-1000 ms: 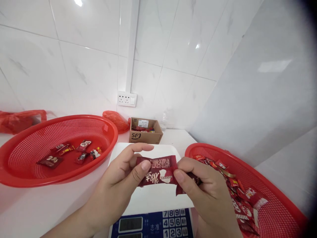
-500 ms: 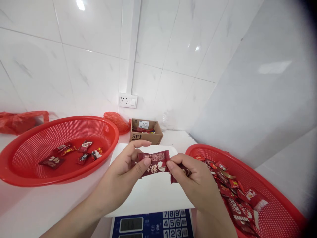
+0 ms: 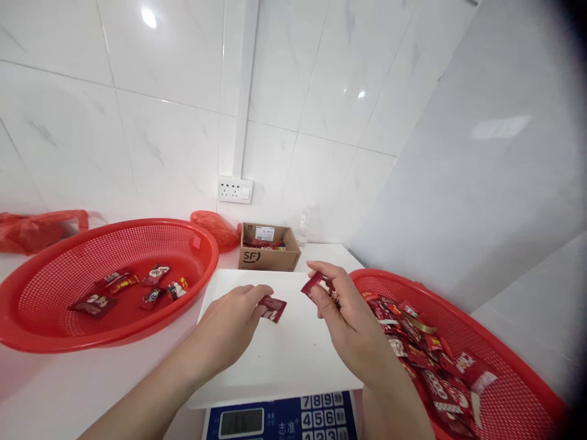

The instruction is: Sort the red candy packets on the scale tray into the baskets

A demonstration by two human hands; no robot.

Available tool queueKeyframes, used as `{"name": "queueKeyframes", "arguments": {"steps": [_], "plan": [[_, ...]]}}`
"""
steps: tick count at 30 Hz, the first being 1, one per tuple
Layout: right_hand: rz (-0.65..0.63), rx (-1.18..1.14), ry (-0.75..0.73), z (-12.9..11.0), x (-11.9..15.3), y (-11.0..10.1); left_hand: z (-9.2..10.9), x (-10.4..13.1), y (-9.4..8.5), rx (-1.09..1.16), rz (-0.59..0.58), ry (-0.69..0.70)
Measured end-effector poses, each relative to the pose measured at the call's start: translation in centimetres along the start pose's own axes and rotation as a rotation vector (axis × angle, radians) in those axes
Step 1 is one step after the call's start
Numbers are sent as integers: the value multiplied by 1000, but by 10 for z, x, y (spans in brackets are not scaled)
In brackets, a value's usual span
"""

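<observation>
My left hand [image 3: 232,333] is closed on a dark red wrapped snack [image 3: 274,308], low over the left half of the white scale tray [image 3: 284,366]. Part of that packet is hidden by the fingers. To the right, my right hand [image 3: 351,318] pinches another dark red packet [image 3: 313,284] between thumb and fingers, above the tray's right side. Below the tray shows the blue scale panel [image 3: 287,426] with its display and number keys.
A red basket [image 3: 137,229] at left holds several packets. Another red basket [image 3: 518,366] at right holds many wrapped snacks. Behind the tray stand a cardboard box [image 3: 261,260], a red plastic bag [image 3: 215,229] and a clear bottle [image 3: 308,223].
My hands have moved apart. The left one has turned palm down and lowered its packet toward the tray, while the right has moved up slightly with its packet.
</observation>
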State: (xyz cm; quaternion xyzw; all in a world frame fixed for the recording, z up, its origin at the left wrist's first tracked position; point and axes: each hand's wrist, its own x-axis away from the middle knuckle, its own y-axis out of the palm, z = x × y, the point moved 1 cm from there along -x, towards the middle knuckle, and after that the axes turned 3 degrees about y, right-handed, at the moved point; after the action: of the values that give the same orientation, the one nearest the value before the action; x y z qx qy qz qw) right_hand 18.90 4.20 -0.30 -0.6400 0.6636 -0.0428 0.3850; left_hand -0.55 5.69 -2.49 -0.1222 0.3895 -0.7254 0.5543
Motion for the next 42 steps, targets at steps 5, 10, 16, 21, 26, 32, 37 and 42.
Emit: {"name": "queueKeyframes", "arguments": {"steps": [5, 10, 16, 21, 26, 32, 37, 42], "plan": [[-77, -129, 27, -6, 6, 1, 10, 5, -3, 145, -62, 112], [-168, -279, 67, -12, 13, 4, 26, 13, -10, 440, -88, 125], [-228, -302, 42, -17, 19, 3, 31, 15, -11, 575, -59, 112], [-195, -255, 35, -18, 20, -2, 33, 20, -14, 587, 36, 114], [-162, -298, 30, -18, 18, -6, 34, 25, -15, 626, 64, 110], [-261, -314, 50, -23, 21, -4, 37, 27, -13, 643, -3, 126], [-290, -286, 19, -25, 21, -2, 38, 25, -14, 655, -5, 106], [-252, -220, -22, -27, 19, -6, 35, 25, -15, 664, 66, 96]]}}
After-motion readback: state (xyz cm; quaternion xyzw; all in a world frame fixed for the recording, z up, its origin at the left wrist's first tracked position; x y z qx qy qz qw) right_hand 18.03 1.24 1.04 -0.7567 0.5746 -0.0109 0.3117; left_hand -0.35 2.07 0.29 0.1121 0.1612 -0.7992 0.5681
